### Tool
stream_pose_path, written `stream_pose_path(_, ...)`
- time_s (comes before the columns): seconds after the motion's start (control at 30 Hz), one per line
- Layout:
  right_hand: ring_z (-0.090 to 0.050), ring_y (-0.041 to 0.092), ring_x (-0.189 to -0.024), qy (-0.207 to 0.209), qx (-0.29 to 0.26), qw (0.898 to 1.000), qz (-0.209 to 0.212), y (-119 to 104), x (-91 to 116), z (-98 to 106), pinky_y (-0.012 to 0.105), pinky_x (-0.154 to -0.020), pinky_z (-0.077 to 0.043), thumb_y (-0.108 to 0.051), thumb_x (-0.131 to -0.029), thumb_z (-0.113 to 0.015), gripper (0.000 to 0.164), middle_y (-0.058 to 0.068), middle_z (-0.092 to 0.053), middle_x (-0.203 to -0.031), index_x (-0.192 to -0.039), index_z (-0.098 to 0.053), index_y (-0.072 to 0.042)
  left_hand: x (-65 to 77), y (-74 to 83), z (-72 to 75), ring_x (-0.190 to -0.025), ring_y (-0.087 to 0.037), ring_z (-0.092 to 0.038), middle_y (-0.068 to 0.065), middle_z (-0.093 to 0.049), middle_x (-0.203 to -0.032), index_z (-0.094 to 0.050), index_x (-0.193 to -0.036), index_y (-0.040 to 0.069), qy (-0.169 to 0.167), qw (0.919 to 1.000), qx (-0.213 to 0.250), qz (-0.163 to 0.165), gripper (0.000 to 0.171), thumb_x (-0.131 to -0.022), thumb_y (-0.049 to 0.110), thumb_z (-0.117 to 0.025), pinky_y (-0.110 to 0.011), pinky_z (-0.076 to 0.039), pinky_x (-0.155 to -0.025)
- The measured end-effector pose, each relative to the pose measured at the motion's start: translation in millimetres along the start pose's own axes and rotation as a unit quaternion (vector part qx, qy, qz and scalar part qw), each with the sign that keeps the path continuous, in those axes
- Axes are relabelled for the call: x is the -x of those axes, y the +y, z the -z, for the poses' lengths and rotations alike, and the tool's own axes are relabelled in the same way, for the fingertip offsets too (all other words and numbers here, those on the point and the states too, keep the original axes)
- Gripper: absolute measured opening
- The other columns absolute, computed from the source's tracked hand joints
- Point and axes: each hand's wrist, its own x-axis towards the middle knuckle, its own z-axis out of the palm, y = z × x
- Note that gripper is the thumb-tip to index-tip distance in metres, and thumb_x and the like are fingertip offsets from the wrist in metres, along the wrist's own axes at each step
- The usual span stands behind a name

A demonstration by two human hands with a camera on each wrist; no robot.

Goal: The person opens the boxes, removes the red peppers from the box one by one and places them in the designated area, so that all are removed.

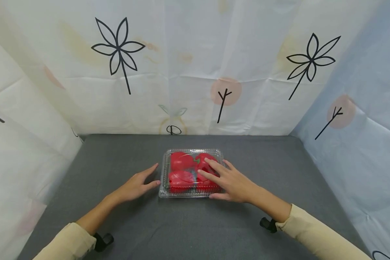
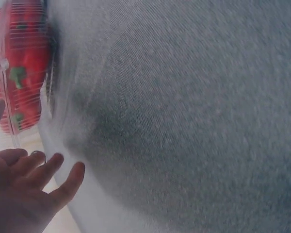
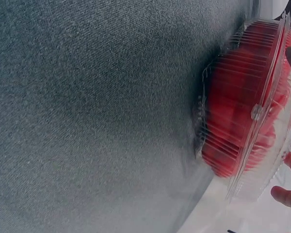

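A clear plastic clamshell box [image 1: 192, 195] with its lid down sits on the grey table. Inside it lie several red bell peppers [image 1: 181, 180] with green stems, which also show through the ribbed wall in both wrist views. My left hand [image 1: 134, 186] is beside the box's left edge, fingers spread and nothing held. Over the right part of the lid reaches my right hand [image 1: 235, 182], its fingers extended and spread, fingertips right at the lid and thumb near the front right corner.
The grey cloth-covered table [image 1: 188, 231] stretches around the box. White curtains with printed flowers [image 1: 195, 65] stand behind it and at both sides. A black strap [image 1: 268, 224] is on the right wrist, another [image 1: 103, 242] on the left.
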Motion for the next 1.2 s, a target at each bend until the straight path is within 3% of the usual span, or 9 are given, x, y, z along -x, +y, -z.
stream_pose_path(0.1,-0.04,0.031,-0.137,0.004,-0.002,1.0,0.008,-2,-3,-1,0.065,-0.105,-0.034,-0.048,-0.079,-0.08,0.091,0.018,-0.038,-0.152,-0.155,-0.035,-0.023,-1.3,1.6,0.2,-0.131,-0.041,-0.049,-0.023,-0.044,-0.149,-0.031,-0.154,0.001,-0.017,0.9973,0.069,0.015,0.074,-0.098,0.041,-0.059,-0.055,-0.045,-0.1)
stream_pose_path(0.2,-0.042,0.031,-0.136,0.007,-0.006,1.0,0.018,-3,-7,-2,0.063,-0.105,-0.036,-0.044,-0.079,-0.081,0.09,0.017,-0.039,-0.151,-0.154,-0.037,-0.023,-2.8,1.9,0.4,-0.11,-0.035,-0.064,-0.022,-0.06,-0.13,-0.036,-0.15,-0.004,-0.038,0.9885,0.144,0.028,0.067,-0.099,0.032,-0.06,-0.044,-0.055,-0.082)
stream_pose_path(0.33,-0.043,0.031,-0.136,0.014,-0.006,0.999,0.036,-5,-12,-4,0.061,-0.104,-0.038,-0.04,-0.079,-0.082,0.089,0.017,-0.039,-0.152,-0.153,-0.038,-0.021,-5.2,2.4,0.7,-0.091,-0.025,-0.069,-0.014,-0.069,-0.108,-0.037,-0.147,-0.007,-0.063,0.9721,0.223,0.037,0.06,-0.1,0.022,-0.059,-0.035,-0.055,-0.073)
stream_pose_path(0.47,-0.043,0.029,-0.136,0.022,-0.001,0.998,0.053,-8,-16,-7,0.059,-0.103,-0.04,-0.036,-0.078,-0.083,0.087,0.017,-0.041,-0.151,-0.152,-0.04,-0.019,-6.9,4.8,-0.1,-0.087,-0.023,-0.069,-0.012,-0.07,-0.103,-0.035,-0.147,-0.008,-0.071,0.9565,0.277,0.06,0.059,-0.1,0.017,-0.059,-0.034,-0.055,-0.076)
stream_pose_path(0.6,-0.043,0.027,-0.135,0.025,0.002,0.998,0.062,-12,-19,-10,0.056,-0.103,-0.041,-0.034,-0.078,-0.083,0.085,0.016,-0.044,-0.148,-0.151,-0.042,-0.018,-6.3,8.0,-0.6,-0.083,-0.02,-0.068,-0.01,-0.071,-0.099,-0.033,-0.148,-0.007,-0.069,0.9456,0.306,0.087,0.058,-0.1,0.014,-0.057,-0.034,-0.055,-0.078)
stream_pose_path(0.8,-0.044,0.025,-0.133,0.029,0.009,0.996,0.081,-17,-25,-13,0.054,-0.103,-0.041,-0.031,-0.08,-0.082,0.082,0.016,-0.047,-0.145,-0.15,-0.043,-0.018,-4.2,7.3,-2.0,-0.076,-0.019,-0.067,-0.008,-0.069,-0.091,-0.032,-0.149,-0.006,-0.077,0.9353,0.334,0.088,0.058,-0.101,0.014,-0.056,-0.04,-0.056,-0.081)
stream_pose_path(1.2,-0.049,0.027,-0.13,0.031,0.065,0.991,0.114,-27,-36,-15,0.05,-0.102,-0.042,-0.031,-0.082,-0.079,0.07,0.011,-0.053,-0.141,-0.146,-0.05,-0.022,-4.7,2.2,-3.7,-0.086,-0.024,-0.071,-0.011,-0.071,-0.104,-0.028,-0.152,-0.004,-0.098,0.9253,0.354,0.096,0.061,-0.102,0.019,-0.054,-0.04,-0.054,-0.088)
